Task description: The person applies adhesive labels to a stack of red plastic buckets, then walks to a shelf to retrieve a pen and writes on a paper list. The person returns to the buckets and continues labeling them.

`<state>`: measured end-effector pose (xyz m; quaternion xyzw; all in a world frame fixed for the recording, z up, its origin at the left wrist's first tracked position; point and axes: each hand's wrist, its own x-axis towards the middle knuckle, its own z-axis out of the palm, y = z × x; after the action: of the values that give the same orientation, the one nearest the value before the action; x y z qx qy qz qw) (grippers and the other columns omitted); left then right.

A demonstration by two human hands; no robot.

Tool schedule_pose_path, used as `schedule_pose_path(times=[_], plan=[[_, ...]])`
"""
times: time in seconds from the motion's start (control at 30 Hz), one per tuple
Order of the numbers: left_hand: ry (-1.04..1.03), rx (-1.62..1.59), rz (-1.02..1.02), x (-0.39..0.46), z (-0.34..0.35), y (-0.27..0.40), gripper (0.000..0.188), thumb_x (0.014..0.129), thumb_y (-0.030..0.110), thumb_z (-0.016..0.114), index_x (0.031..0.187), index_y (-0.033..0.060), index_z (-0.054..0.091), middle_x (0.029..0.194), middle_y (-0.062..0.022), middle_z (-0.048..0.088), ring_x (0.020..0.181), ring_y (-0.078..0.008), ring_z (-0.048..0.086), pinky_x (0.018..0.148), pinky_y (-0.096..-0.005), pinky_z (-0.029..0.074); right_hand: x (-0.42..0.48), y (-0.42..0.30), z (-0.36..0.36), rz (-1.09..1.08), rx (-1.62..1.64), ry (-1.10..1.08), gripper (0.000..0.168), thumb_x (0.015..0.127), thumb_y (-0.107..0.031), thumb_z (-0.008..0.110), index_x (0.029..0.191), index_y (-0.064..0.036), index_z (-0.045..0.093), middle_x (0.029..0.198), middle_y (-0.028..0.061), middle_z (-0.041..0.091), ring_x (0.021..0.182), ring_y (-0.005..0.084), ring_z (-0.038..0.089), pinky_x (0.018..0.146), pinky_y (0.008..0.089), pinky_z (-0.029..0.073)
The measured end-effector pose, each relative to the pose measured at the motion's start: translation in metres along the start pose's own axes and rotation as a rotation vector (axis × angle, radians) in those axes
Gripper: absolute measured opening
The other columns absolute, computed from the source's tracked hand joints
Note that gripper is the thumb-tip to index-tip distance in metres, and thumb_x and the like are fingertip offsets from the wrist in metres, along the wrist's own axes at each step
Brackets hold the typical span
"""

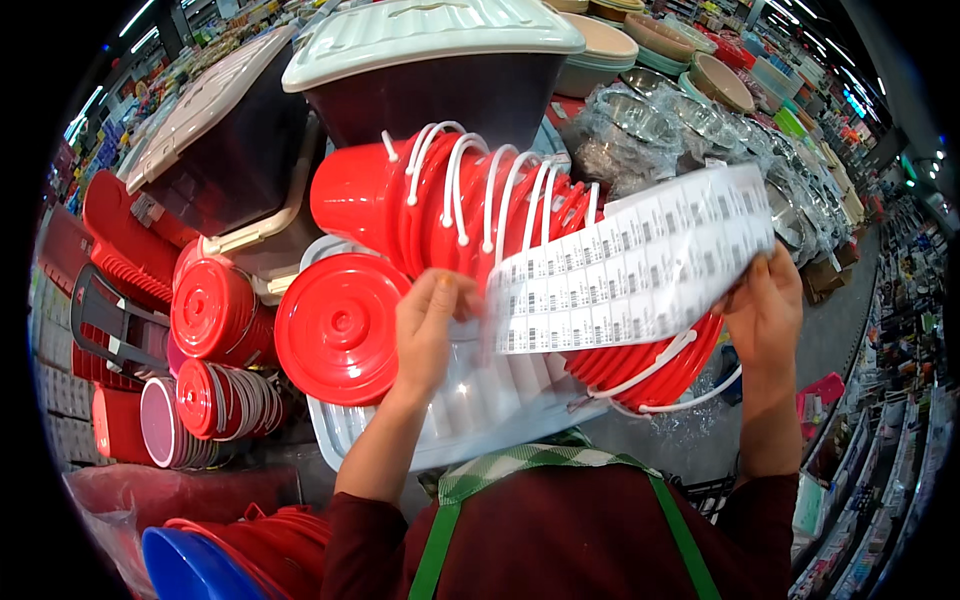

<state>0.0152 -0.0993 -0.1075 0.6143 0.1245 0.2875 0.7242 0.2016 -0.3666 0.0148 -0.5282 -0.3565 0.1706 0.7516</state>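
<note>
A white sheet of barcode labels (630, 262) is stretched between my two hands, curving upward toward its right end. My left hand (431, 326) pinches the sheet's left edge, its fingertips partly blurred. The right edge is held by my right hand (765, 307), between thumb and fingers. Behind the sheet lies a row of nested red plastic buckets (360, 199) with white handles. A round red lid (341, 326) leans beside my left hand. More red buckets (645, 375) show below the sheet. Under them is a translucent plastic storage-box lid (465, 405).
Dark storage boxes with pale lids (435, 37) stand at the back. Steel bowls in plastic wrap (645, 124) are stacked at the back right. Stacked red buckets (214, 307) and a blue basin (195, 566) are at the left. Shop shelves (885, 450) line the right.
</note>
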Motion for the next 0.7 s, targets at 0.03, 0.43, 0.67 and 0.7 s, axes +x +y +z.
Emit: schedule_pose_path(times=[0.03,0.43,0.67,0.7], plan=[[-0.060,-0.037,-0.055,-0.007,-0.005,-0.005,0.041,0.102,0.034,0.042,0.100,-0.0024,0.062,0.083,-0.0086,0.068,0.074,-0.0132,0.061,0.069,-0.0259,0.047,-0.012,-0.001,0.001,-0.067,-0.144,-0.022,0.024,0.101,-0.014,0.043,0.110,0.003,0.057,0.098,0.0139,0.067,0.077,0.0234,0.069,0.062,0.0309,0.057],[-0.166,-1.075,-0.173,-0.075,0.029,-0.019,0.076,0.095,0.058,0.039,0.144,-0.0006,0.031,0.142,-0.0186,0.045,0.128,-0.0331,0.048,0.107,-0.0460,0.039,-0.078,0.004,0.053,-0.294,-0.695,-0.941,0.012,0.066,0.007,0.067,0.072,0.002,0.058,0.103,0.0161,0.067,0.103,0.0371,0.063,0.080,0.0415,0.054],[0.087,-0.679,-0.198,-0.085,0.058,-0.004,0.052,0.093,0.007,0.054,0.140,0.0002,0.034,0.135,-0.0170,0.050,0.124,-0.0324,0.050,0.100,-0.0450,0.046,-0.134,0.020,0.005,-0.168,-0.755,-0.650,0.017,0.063,0.016,0.054,0.072,0.002,0.058,0.097,0.0114,0.067,0.105,0.0342,0.063,0.085,0.0397,0.051],[0.086,-0.602,-0.216,-0.089,0.064,0.000,0.053,0.091,0.005,0.054,0.140,0.0003,0.034,0.133,-0.0165,0.050,0.122,-0.0319,0.051,0.099,-0.0445,0.047,-0.142,0.021,-0.001,-0.149,-0.729,-0.606,0.017,0.064,0.016,0.053,0.072,0.002,0.057,0.097,0.0116,0.068,0.105,0.0341,0.063,0.085,0.0395,0.051]])
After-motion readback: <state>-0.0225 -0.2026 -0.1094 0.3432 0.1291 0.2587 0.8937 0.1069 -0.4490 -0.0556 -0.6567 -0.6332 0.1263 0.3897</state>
